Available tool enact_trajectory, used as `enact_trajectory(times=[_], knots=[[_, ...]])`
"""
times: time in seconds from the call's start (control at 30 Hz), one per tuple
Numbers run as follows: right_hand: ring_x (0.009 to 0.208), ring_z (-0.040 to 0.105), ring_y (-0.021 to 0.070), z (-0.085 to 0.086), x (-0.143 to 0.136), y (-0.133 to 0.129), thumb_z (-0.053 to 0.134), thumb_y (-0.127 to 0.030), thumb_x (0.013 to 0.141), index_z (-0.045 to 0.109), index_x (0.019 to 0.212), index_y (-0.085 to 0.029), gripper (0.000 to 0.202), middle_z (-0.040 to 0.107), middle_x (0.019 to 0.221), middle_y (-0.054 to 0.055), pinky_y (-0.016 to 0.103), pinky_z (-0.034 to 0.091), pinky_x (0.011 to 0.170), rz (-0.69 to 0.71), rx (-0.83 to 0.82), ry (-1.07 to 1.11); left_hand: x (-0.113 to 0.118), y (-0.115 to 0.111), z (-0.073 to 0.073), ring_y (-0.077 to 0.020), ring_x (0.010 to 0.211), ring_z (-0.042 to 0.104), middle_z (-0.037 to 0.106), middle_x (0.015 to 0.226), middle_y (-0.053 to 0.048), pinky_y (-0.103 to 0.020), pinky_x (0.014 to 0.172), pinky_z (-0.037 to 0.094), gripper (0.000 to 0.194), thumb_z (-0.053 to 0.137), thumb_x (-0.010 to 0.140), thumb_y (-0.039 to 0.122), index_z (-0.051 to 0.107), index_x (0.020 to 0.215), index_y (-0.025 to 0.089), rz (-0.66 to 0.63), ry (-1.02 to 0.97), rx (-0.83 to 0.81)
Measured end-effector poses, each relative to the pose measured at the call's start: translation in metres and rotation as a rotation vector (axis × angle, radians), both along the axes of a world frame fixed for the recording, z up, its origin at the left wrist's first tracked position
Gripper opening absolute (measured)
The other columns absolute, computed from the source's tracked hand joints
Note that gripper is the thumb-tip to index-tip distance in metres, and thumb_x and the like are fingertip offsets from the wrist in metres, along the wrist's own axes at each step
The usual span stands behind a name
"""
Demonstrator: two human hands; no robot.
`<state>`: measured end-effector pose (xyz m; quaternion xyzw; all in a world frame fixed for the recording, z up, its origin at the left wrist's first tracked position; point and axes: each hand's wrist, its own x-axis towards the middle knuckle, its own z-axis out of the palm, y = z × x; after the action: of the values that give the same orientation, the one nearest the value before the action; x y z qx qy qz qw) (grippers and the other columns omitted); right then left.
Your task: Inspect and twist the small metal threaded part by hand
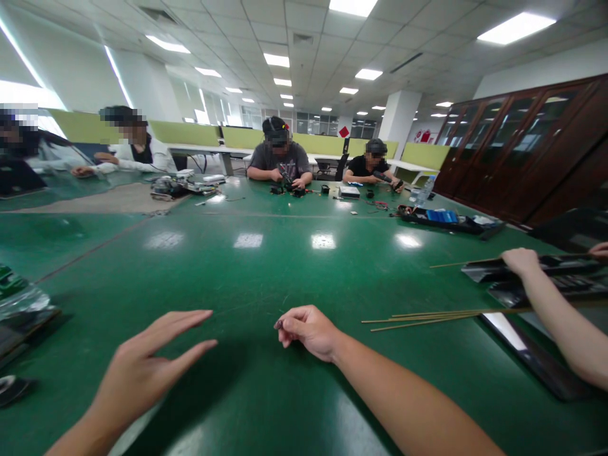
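Observation:
My left hand [147,367] hovers flat and open just above the green table [266,272], fingers stretched toward the right, holding nothing. My right hand [308,330] rests on the table a little to the right of it, fingers curled, with a tiny dark piece pinched at the fingertips; what the piece is cannot be told. Several thin wooden sticks [427,316] lie on the table to the right of my right hand, apart from it.
A co-worker's hand [522,261] at the right touches dark trays [536,272]. A plastic-wrapped object [19,304] sits at the left edge. Several people work at the far side among tools and a black tray [446,220]. Wooden cabinets [522,145] line the right wall.

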<state>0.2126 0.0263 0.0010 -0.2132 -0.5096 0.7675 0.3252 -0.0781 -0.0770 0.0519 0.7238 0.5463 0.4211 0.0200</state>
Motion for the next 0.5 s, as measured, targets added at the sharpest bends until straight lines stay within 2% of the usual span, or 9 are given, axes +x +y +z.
enact_trajectory(times=[0.03,0.1,0.17,0.23,0.3,0.4,0.5], knots=[[0.063,0.063,0.0128,0.000,0.001,-0.001,0.080,-0.040,0.081,0.074,0.092,-0.009,0.033,0.070,0.076,0.007,0.026,0.045,0.063,0.008,-0.004,0.000,0.016,0.010,-0.003,-0.0254,0.113,0.063,0.067,0.125,-0.004,-0.043,0.102,0.051,0.057,0.083,0.074,0.038,0.064,0.127,0.031,-0.099,0.028,-0.041],[0.064,0.063,0.0126,0.001,0.002,-0.002,0.081,-0.038,0.079,0.074,0.093,-0.010,0.032,0.070,0.079,0.007,0.026,0.044,0.063,0.007,-0.022,0.027,0.053,0.030,-0.009,-0.0250,0.122,0.058,0.067,0.127,-0.004,-0.043,0.108,0.048,0.056,0.082,0.076,0.032,0.062,0.129,0.032,-0.307,-0.047,-0.084],[0.064,0.063,0.0123,0.001,0.002,-0.002,0.082,-0.039,0.078,0.073,0.090,-0.011,0.032,0.069,0.077,0.005,0.025,0.044,0.064,0.002,-0.043,0.068,0.084,0.045,-0.016,-0.0220,0.119,0.061,0.070,0.121,-0.003,-0.040,0.104,0.050,0.039,0.074,0.085,0.027,0.067,0.122,0.033,-0.446,-0.169,-0.127],[0.064,0.063,0.0118,0.002,0.002,-0.002,0.083,-0.041,0.077,0.072,0.087,-0.011,0.033,0.067,0.075,0.003,0.025,0.045,0.064,-0.001,-0.056,0.091,0.103,0.051,-0.022,-0.0202,0.113,0.064,0.072,0.116,-0.003,-0.037,0.100,0.053,0.027,0.068,0.089,0.024,0.071,0.116,0.031,-0.442,-0.306,-0.160],[0.064,0.062,0.0114,0.001,0.000,-0.002,0.083,-0.042,0.076,0.072,0.087,-0.012,0.034,0.066,0.074,0.002,0.025,0.046,0.065,0.000,-0.061,0.092,0.111,0.049,-0.028,-0.0198,0.111,0.064,0.071,0.116,-0.004,-0.037,0.100,0.052,0.025,0.066,0.090,0.024,0.072,0.114,0.030,-0.388,-0.407,-0.187],[0.065,0.061,0.0110,0.000,-0.003,-0.003,0.084,-0.040,0.076,0.072,0.091,-0.012,0.035,0.066,0.078,0.003,0.026,0.047,0.066,0.011,-0.067,0.083,0.112,0.041,-0.033,-0.0204,0.115,0.063,0.069,0.119,-0.005,-0.038,0.103,0.050,0.024,0.067,0.090,0.024,0.072,0.113,0.028,-0.365,-0.475,-0.218],[0.066,0.062,0.0123,-0.001,-0.003,-0.004,0.082,-0.045,0.077,0.071,0.094,-0.010,0.040,0.067,0.083,0.006,0.028,0.048,0.068,0.045,-0.061,0.074,0.108,0.036,-0.034,-0.0210,0.114,0.063,0.069,0.118,-0.006,-0.037,0.103,0.050,0.020,0.068,0.089,0.027,0.072,0.109,0.025,-0.352,-0.519,-0.259]])
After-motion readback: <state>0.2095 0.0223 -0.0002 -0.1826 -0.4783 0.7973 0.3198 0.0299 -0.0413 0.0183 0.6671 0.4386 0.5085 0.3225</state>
